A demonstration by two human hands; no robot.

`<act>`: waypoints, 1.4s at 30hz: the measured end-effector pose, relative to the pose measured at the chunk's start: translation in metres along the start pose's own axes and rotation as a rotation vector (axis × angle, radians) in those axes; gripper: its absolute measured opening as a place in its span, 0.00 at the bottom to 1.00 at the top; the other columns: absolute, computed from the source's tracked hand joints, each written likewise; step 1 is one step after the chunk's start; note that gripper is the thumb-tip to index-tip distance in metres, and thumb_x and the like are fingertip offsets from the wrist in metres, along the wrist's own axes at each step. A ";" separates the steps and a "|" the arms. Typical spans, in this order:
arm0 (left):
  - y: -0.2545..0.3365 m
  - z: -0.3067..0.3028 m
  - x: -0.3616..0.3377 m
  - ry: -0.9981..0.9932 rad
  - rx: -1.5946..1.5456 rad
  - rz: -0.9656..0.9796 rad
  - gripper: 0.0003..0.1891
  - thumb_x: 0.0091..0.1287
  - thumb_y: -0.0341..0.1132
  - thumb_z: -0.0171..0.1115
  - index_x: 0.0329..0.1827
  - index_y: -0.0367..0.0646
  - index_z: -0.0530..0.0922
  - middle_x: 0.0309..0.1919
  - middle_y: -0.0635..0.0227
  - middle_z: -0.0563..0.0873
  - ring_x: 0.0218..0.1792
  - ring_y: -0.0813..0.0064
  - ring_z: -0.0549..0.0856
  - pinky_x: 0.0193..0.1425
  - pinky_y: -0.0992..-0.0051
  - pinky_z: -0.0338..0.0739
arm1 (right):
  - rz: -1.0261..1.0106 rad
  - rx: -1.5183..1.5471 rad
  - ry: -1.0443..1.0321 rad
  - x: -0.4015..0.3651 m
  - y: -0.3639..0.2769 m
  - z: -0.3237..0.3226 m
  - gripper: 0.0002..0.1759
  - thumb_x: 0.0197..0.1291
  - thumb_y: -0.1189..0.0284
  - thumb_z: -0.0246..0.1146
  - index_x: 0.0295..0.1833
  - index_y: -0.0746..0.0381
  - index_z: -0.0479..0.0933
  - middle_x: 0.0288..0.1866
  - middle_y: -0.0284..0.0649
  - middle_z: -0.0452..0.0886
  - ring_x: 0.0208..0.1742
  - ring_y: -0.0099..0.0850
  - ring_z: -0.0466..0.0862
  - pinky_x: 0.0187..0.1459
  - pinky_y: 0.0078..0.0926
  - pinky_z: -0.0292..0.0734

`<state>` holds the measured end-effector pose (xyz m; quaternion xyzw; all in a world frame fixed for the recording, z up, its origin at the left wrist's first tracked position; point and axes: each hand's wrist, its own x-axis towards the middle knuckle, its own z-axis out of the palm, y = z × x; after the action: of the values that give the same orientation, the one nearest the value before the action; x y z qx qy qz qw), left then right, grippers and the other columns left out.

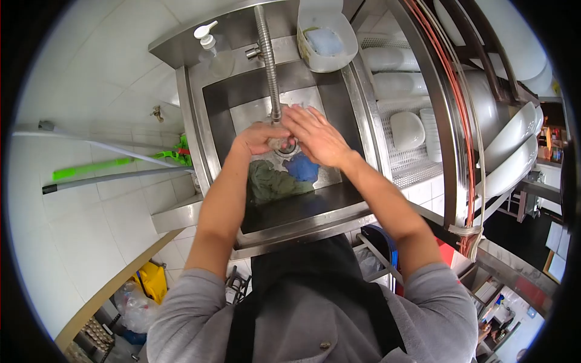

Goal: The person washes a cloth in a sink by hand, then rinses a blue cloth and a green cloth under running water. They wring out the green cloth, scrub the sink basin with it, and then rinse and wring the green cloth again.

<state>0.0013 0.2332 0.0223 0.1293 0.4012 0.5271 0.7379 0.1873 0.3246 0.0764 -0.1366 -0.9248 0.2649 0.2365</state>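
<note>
My left hand (261,138) and my right hand (316,136) meet over the metal sink (221,103), at the lower end of the flexible metal faucet hose (268,66). The right hand lies flat, fingers stretched out, palm turned toward the left hand. Reaching in from the left, my left hand has its thumb stretched out and its fingers partly hidden by the right. I see no object in either hand. Below them a dark green cloth (269,181) and a blue cloth (301,167) lie crumpled on the sink bottom, close to the drain (283,149).
A pump bottle (216,57) and a white plastic tub (336,60) with a pale blue sponge-like block (324,42) stand behind the sink. White dishes (407,131) fill a rack at right, beside a metal post (445,115). Green-ended poles (91,168) lean at left.
</note>
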 end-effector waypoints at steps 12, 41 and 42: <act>-0.035 -0.010 -0.004 0.378 1.550 0.077 0.11 0.55 0.34 0.67 0.38 0.36 0.84 0.36 0.51 0.87 0.37 0.57 0.87 0.41 0.67 0.81 | 0.210 -0.372 -0.793 0.023 0.012 0.107 0.10 0.58 0.72 0.58 0.41 0.65 0.81 0.41 0.54 0.83 0.40 0.44 0.85 0.40 0.40 0.82; -0.108 -0.172 -0.288 0.830 1.406 0.643 0.27 0.45 0.37 0.73 0.51 0.42 0.77 0.44 0.58 0.84 0.48 0.58 0.81 0.55 0.60 0.70 | 0.802 0.542 -0.505 0.045 -0.184 0.141 0.26 0.59 0.59 0.68 0.57 0.64 0.74 0.34 0.39 0.79 0.25 0.24 0.77 0.23 0.22 0.75; -0.135 -0.183 -0.291 0.807 1.380 0.528 0.29 0.45 0.38 0.74 0.52 0.42 0.77 0.45 0.58 0.82 0.50 0.59 0.80 0.55 0.60 0.69 | 0.777 0.390 -0.368 0.023 -0.138 0.140 0.20 0.61 0.61 0.66 0.53 0.62 0.77 0.34 0.39 0.80 0.27 0.24 0.78 0.27 0.24 0.76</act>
<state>-0.0767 -0.1217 -0.0463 0.4424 0.8232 0.3247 0.1458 0.0788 0.1601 0.0569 -0.3763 -0.7647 0.5225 -0.0268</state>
